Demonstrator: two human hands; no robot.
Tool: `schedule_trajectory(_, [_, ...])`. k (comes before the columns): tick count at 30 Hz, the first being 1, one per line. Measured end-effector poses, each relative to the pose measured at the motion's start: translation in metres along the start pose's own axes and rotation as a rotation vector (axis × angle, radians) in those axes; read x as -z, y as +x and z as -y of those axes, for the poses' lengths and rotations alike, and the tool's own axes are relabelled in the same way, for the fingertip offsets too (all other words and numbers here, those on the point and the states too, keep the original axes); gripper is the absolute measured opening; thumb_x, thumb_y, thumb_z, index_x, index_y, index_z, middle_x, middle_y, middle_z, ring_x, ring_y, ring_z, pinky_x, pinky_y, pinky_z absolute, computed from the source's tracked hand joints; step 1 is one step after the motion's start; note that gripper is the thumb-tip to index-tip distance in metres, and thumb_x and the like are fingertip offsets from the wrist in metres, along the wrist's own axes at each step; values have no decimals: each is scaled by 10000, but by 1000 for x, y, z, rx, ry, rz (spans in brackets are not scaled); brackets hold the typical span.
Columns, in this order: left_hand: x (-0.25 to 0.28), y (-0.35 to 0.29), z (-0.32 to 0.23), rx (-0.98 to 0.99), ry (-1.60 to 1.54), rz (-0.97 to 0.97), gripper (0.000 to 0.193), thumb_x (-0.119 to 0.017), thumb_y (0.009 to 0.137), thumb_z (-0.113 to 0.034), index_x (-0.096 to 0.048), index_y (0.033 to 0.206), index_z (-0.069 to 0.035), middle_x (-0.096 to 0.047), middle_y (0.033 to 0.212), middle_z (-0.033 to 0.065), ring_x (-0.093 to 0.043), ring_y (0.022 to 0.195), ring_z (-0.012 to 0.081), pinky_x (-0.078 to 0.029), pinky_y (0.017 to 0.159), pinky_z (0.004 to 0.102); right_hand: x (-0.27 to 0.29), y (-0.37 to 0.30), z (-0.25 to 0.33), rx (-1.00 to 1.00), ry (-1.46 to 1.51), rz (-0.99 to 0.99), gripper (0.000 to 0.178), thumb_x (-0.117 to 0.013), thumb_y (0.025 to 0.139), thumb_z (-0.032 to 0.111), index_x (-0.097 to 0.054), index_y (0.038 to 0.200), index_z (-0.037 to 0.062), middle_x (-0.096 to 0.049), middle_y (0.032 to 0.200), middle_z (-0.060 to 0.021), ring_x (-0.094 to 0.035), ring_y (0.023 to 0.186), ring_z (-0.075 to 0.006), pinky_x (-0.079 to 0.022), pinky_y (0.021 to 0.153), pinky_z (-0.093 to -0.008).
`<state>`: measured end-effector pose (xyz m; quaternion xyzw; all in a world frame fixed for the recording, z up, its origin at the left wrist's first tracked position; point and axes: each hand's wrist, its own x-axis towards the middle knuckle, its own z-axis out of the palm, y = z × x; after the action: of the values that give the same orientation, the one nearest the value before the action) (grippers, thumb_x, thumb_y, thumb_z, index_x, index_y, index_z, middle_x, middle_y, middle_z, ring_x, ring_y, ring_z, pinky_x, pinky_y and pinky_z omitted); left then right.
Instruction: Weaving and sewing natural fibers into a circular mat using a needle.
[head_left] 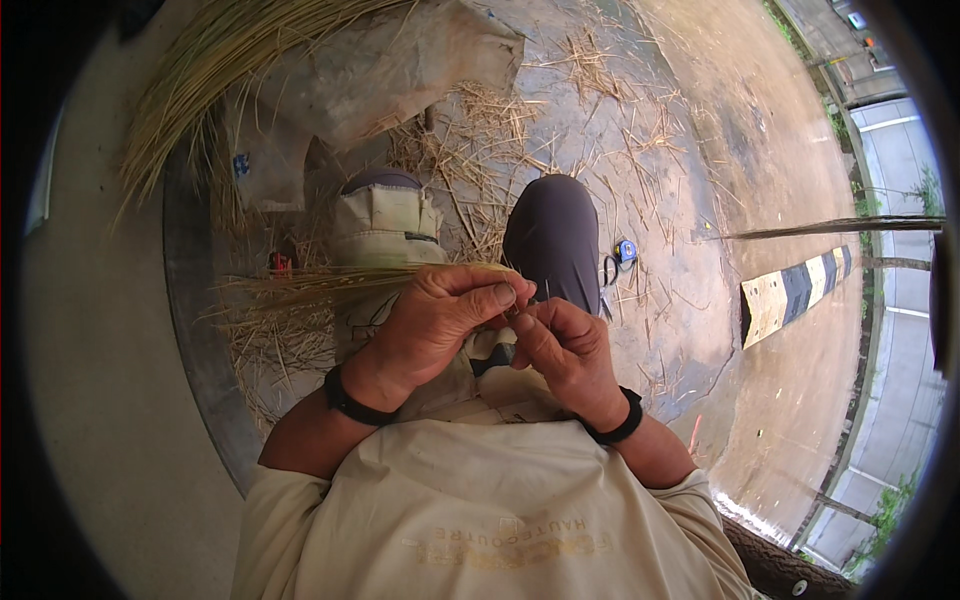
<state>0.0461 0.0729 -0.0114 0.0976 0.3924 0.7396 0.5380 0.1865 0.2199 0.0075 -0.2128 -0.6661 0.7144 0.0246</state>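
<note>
My left hand (450, 312) is closed in a pinch at the end of a thin bundle of straw (300, 290), which reaches out to the left past my knee. Right against its fingertips, my right hand (572, 352) pinches thumb to finger in front of my lap. Whatever lies between the right fingertips is too small and covered to name. One fine strand (547, 290) sticks up above the right fingers. A pale pouch or cloth (385, 228) covers my left knee.
Scissors (607, 290) and a blue tape measure (626, 251) lie right of my right knee. A red object (280, 263) sits at the left. Long straw (225, 65) rests by a whitish sheet (390, 80). Loose stalks (480, 130) litter the ground. A striped barrier (795, 290) is farther right.
</note>
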Motion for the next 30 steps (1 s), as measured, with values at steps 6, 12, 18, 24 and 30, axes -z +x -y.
schedule_trajectory(6, [-3, -1, -3, -1, -39, -4, 184, -665, 1005, -126, -740, 1114, 1, -739, 1062, 78, -687, 969, 148, -555, 874, 300, -1, 0, -4, 45, 5, 36, 166, -634, 1049, 151, -685, 966, 18, -698, 784, -19, -632, 745, -66, -503, 678, -242])
schedule_trajectory(12, [-3, -2, -1, -101, 72, -108, 166, -652, 992, -119, -735, 1068, 3, -747, 1000, 84, -690, 942, 150, -552, 860, 305, 15, -5, 11, 183, -78, 18, 216, -637, 1042, 131, -700, 1195, -8, -718, 964, -74, -637, 832, -142, -516, 738, -292])
schedule_trajectory(18, [-3, -5, -7, -138, 385, -106, 132, -643, 986, -102, -708, 1023, 7, -718, 879, 43, -678, 787, 111, -546, 733, 272, 27, -6, 15, 331, -267, 113, 298, -624, 1048, 115, -647, 1321, -2, -687, 965, -61, -610, 783, -122, -506, 705, -277])
schedule_trajectory(24, [-7, -8, -7, -173, 491, -56, 92, -631, 984, -75, -684, 975, -1, -660, 804, -8, -598, 711, 44, -503, 645, 230, 6, -1, 16, 87, -88, 122, 424, -598, 1054, 81, -542, 1472, 32, -626, 907, -37, -554, 730, -81, -493, 679, -249])
schedule_trajectory(30, [-1, -8, -5, -220, 599, -49, 95, -629, 985, -66, -697, 986, 0, -653, 805, -25, -576, 719, 24, -490, 641, 220, 4, 1, 7, 116, -102, 149, 463, -557, 1050, 14, -512, 1510, 50, -605, 889, -35, -546, 733, -87, -491, 689, -251])
